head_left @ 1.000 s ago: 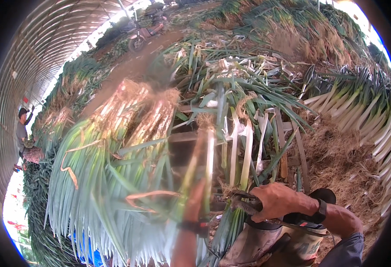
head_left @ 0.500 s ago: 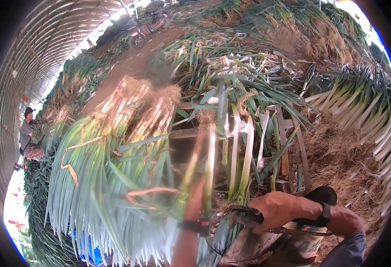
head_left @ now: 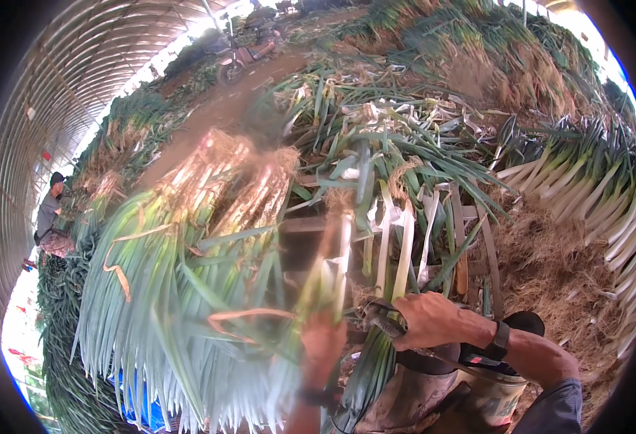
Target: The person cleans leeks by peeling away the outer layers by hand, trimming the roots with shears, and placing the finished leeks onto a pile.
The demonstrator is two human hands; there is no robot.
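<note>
My left hand (head_left: 323,336), blurred by motion, is closed around the green part of a leek (head_left: 330,253) with roots at its top end. My right hand (head_left: 430,320) grips a dark metal hand tool (head_left: 384,318), whose exact kind I cannot make out. White leek stalks (head_left: 403,246) stand just beyond the tool, their green leaves (head_left: 370,372) hanging below it. Left of my left hand lies a large bundle of unpeeled leeks (head_left: 188,239), roots away from me and leaves toward me.
Cleaned white leeks (head_left: 564,170) lie in a row at the right, beside a heap of cut roots (head_left: 549,253). Loose leaves (head_left: 404,130) cover a wooden rack (head_left: 307,224). A person (head_left: 52,217) is at the far left. A scooter (head_left: 245,58) stands at the back.
My left hand has moved down along the leek, slightly right. My right hand and its tool have risen a little and shifted left. The view has tilted slightly.
</note>
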